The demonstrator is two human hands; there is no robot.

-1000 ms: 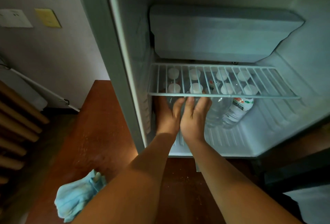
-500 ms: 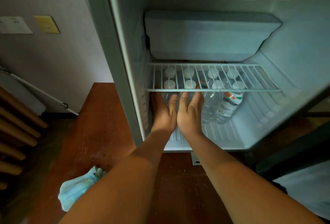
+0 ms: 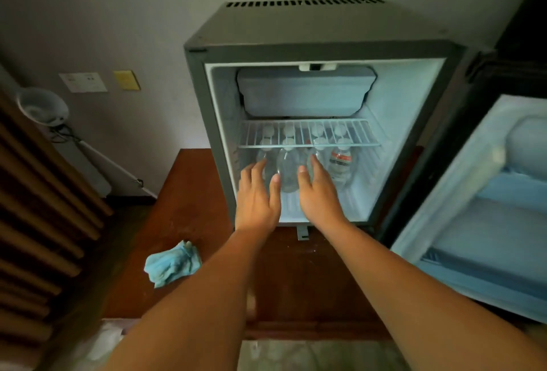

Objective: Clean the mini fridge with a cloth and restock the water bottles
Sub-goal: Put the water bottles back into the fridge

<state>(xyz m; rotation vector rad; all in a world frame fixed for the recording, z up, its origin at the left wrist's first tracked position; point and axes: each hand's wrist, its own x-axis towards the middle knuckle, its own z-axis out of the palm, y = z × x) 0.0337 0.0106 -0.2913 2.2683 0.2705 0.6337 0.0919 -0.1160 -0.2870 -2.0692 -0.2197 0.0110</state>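
Water bottles [image 3: 288,172] stand upright in rows on the floor of the mini fridge [image 3: 325,45], caps just under the wire shelf [image 3: 307,145]. The front clear bottle lies dead ahead, between the two hands, its long axis vertical. Left hand [image 3: 257,199] and right hand [image 3: 319,196] are equally near, backs up, fingers straight and spread, gripping nothing. Fingertips may touch plastic, but blur hides it. Blue cloth [image 3: 173,262] lies on the wooden surface [image 3: 189,199], well left.
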